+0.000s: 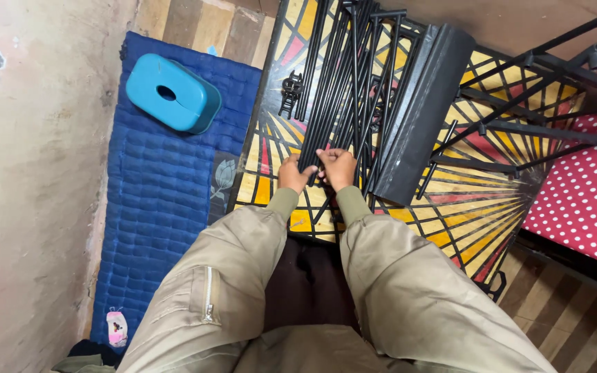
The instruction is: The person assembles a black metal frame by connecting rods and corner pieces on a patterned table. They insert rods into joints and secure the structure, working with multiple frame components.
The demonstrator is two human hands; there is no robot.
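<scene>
Head view: both hands, left hand [293,174] and right hand [338,168], clasp black rods [340,90].

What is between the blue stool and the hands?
In the head view, the blue mat's edge and a small black clip on the patterned floor lie between the blue stool and the hands.

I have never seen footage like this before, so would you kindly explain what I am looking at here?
There is no machine: one camera worn on a person's head looks down at their own arms in olive sleeves. The left hand and right hand both grip the near ends of a bundle of thin black rods, which lies on a yellow, red and black patterned mat. Beside the rods lies a long dark flat panel. To the left, a turquoise stool sits on a blue quilted mat.
</scene>
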